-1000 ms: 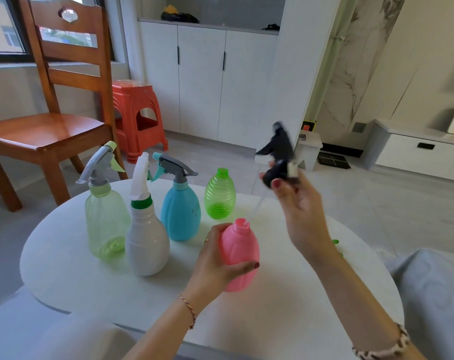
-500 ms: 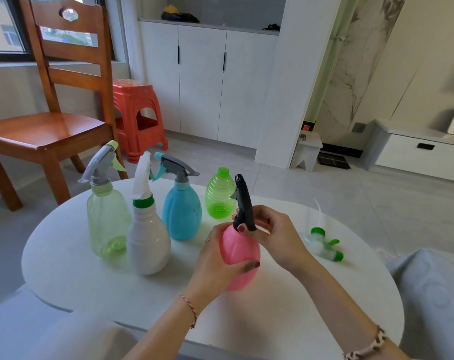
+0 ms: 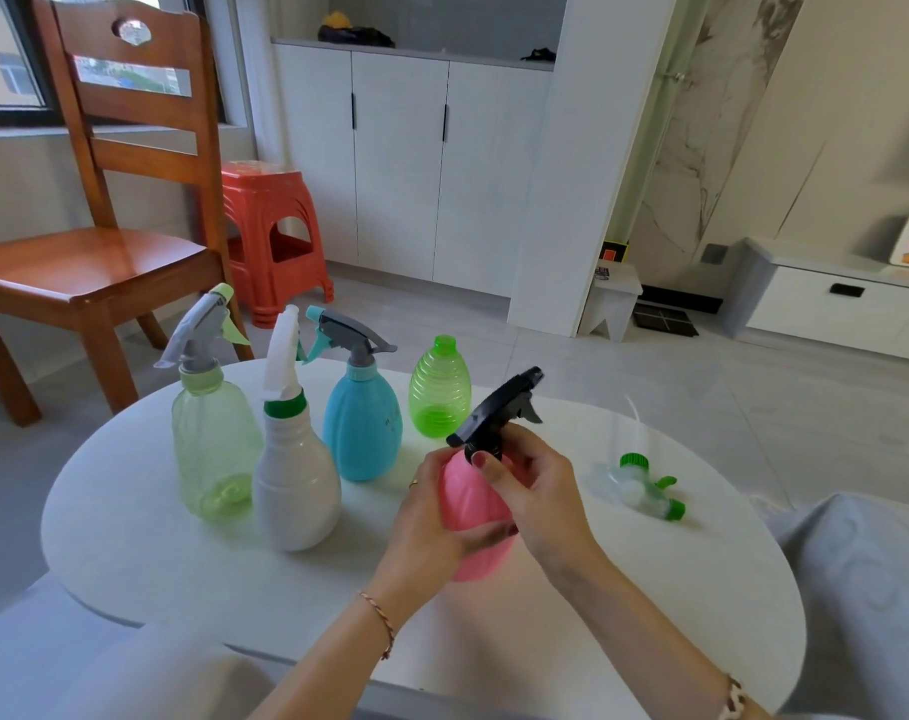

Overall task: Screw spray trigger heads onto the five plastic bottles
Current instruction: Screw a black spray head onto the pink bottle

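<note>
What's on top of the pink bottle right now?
A black trigger head sits tilted on the pink bottle; the right hand grips its collar. The neck and threads are covered, so seating cannot be judged.

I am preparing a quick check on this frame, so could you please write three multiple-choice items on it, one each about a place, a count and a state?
1. Where is the loose green-capped trigger head?
A. lying on the table, right of the hands
B. on the chair
C. on the floor

2. How many bottles already carry a trigger head, leaving out the pink bottle?
A. one
B. three
C. five

3. What is on the bright green bottle?
A. a black trigger
B. a cork
C. nothing, bare neck

Key: 1 A, it lies on the tabletop; 2 B, pale green, white and blue bottles have heads; 3 C, its threaded neck is uncovered.
</note>
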